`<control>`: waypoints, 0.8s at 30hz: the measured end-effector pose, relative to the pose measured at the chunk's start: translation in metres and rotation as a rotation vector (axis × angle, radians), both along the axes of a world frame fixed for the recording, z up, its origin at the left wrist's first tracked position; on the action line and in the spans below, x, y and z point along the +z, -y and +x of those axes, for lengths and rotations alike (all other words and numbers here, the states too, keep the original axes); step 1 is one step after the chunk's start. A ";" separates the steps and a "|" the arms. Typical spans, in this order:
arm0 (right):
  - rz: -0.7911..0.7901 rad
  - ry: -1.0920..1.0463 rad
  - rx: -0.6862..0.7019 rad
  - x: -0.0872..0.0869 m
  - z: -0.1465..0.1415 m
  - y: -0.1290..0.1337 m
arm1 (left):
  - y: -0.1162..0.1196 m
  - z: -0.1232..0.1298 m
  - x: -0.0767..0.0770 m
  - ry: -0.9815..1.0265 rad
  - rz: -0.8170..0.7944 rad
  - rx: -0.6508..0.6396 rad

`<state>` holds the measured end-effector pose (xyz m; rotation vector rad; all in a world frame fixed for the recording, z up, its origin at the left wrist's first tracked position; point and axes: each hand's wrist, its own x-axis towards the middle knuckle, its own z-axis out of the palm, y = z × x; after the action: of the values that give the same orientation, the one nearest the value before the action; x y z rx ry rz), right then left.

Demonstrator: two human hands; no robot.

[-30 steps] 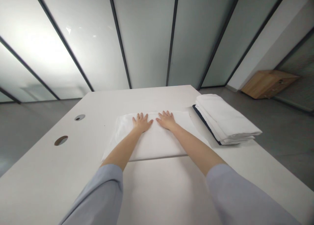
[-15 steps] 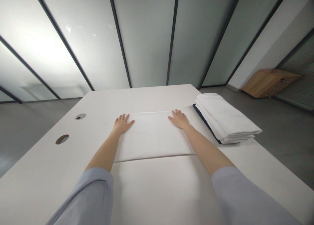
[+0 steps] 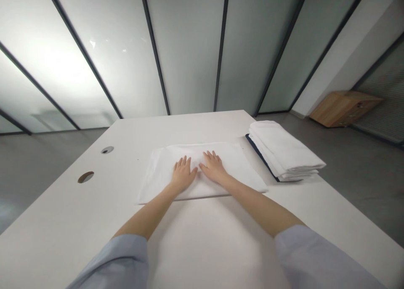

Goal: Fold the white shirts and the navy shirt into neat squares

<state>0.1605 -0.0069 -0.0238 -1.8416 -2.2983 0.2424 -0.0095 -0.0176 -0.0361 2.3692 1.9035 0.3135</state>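
We see a folded white cloth (image 3: 202, 188) lying flat on the white worktop (image 3: 208, 242), midway between its left and right edges. It is a wide, thin rectangle with several layers; those at its left side do not quite line up, and its near edge runs almost straight above a thin line of shadow. Faint creases cross it around the hands.

The left hand (image 3: 184, 175) and the right hand (image 3: 213, 168) rest palm down on the cloth, close together, thumbs pointing toward each other; the fingers of both are slightly apart, gripping nothing.

Near the worktop's right edge we find a stack of white cloths (image 3: 284, 148) over a dark blue layer (image 3: 260, 154), well apart from the hands. Toward the left edge are two round holes (image 3: 86, 177). Bare worktop separates the cloth from the far edge, and a narrower strip separates it from the stack.
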 end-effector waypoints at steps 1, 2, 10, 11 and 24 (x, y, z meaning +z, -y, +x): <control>-0.017 0.008 0.032 -0.003 -0.003 0.013 | 0.012 0.005 -0.003 -0.022 -0.033 -0.022; -0.035 0.022 0.060 -0.006 -0.003 0.024 | 0.022 0.008 -0.006 -0.048 -0.064 -0.037; -0.052 0.133 0.090 -0.024 0.053 0.046 | 0.037 -0.045 -0.011 -0.133 -0.111 0.026; -0.055 0.141 0.070 -0.025 0.062 0.045 | 0.037 -0.054 -0.010 -0.136 -0.117 0.036; 0.067 0.213 0.026 -0.037 0.144 0.031 | 0.053 -0.098 -0.009 -0.224 -0.084 0.050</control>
<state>0.3045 -0.0376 -0.0606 -1.8871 -2.4360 -0.0292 -0.1071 -0.0711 -0.0449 2.3925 2.0259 -0.0313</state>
